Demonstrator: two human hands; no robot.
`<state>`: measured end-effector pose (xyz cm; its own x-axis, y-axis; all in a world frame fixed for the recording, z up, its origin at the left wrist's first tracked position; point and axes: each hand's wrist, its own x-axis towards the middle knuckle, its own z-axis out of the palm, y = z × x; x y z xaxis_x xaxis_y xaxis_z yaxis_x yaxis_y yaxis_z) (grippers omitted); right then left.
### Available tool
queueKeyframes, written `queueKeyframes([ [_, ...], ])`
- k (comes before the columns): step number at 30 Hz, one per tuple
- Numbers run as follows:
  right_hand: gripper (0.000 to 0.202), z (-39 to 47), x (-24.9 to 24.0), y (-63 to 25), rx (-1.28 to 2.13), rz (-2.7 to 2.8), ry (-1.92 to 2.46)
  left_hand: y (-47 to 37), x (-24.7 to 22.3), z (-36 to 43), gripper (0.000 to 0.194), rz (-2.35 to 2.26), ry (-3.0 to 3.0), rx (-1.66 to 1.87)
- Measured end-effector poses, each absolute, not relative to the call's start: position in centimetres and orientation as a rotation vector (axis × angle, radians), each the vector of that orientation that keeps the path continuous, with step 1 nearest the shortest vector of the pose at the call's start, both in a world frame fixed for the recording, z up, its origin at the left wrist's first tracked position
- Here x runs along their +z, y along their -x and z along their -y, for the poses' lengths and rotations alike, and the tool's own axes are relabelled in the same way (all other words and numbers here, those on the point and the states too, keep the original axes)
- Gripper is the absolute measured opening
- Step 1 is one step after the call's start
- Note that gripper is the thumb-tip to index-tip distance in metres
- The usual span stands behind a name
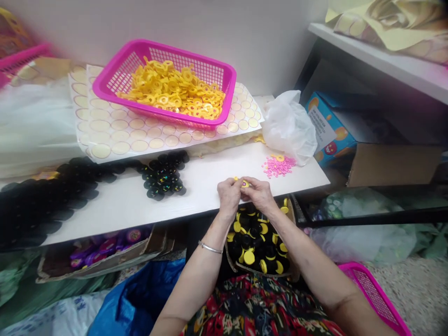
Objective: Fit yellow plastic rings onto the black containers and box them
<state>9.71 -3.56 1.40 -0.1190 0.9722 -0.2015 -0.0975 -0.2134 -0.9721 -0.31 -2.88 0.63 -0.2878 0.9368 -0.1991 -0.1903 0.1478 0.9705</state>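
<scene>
Above the table's front edge, my left hand (229, 196) and my right hand (259, 192) meet with fingertips pinched together. Between them shows a small yellow ring-shaped piece (245, 184) with a pink centre; the fingers cover most of it. Below my hands, a cardboard box holds many black and yellow round caps (249, 257). To the right of my hands lies a pile of tiny pink beads (280, 168), with a yellow ring piece (279, 157) at its back edge. Left of my hands, black round pieces (164, 176) stand grouped on the white table (203, 186).
A pink basket (164, 113) of yellow ring pieces rests on sheets printed with circles (122, 137). More black pieces (38, 200) cover the table's left. A white plastic bag (290, 126) and blue carton (325, 126) stand right. A blue bag (140, 294) lies below.
</scene>
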Motion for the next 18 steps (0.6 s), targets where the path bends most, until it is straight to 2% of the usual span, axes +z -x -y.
queueKeyframes([
  [8, 0.035, 3.3, 2.2, -9.5, 1.465, 1.146, 1.228, 0.6, 0.8, 2.9, 0.035, -1.496, -0.913, 1.274],
  [11, 0.028, 3.3, 2.8, -9.4, 1.416, 1.212, 1.212, 0.8, 1.5, 3.5, 0.038, -1.378, -0.914, 1.255],
  [14, 0.027, 3.8, 3.0, -9.5, 1.319, 1.234, 1.213, 1.3, 1.9, 4.5, 0.031, -1.153, -0.96, 1.232],
  [18, 0.033, 4.9, 2.9, -10.0, 1.438, 1.093, 1.167, 2.4, 1.6, 5.3, 0.058, -0.984, -0.978, 1.137],
])
